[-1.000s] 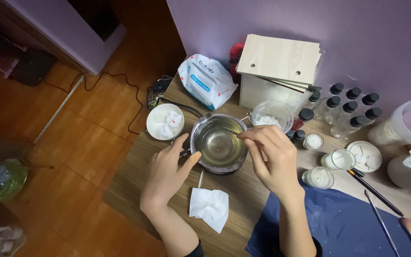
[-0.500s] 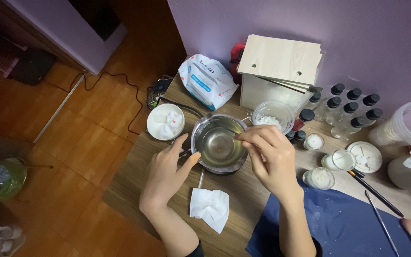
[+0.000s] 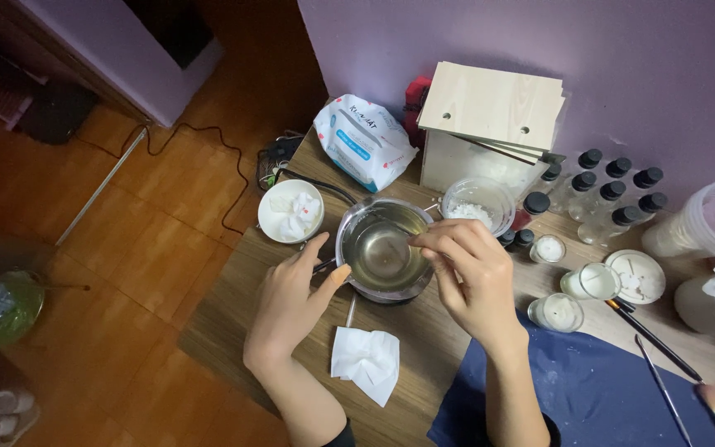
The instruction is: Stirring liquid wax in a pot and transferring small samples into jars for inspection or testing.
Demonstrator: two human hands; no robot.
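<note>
Stirring tool (image 3: 414, 240) mostly behind right hand (image 3: 472, 277)

Bowl (image 3: 382, 248), centre of frame: polished metal, glossy, reflective. Tabletop (image 3: 233, 323): wood-grain, matt. Box (image 3: 490, 124), upper centre: pale bare wood, smooth. Tissue (image 3: 366, 362), lower centre: white paper, crumpled. Mat (image 3: 597, 397), lower right: blue cloth, speckled white.

We spotted wet-wipes pack (image 3: 363, 141) by wooden box (image 3: 490, 124), dark-capped bottles (image 3: 606, 194) behind, crumpled tissue (image 3: 366, 362) near table edge, brushes (image 3: 664, 372) off right.
</note>
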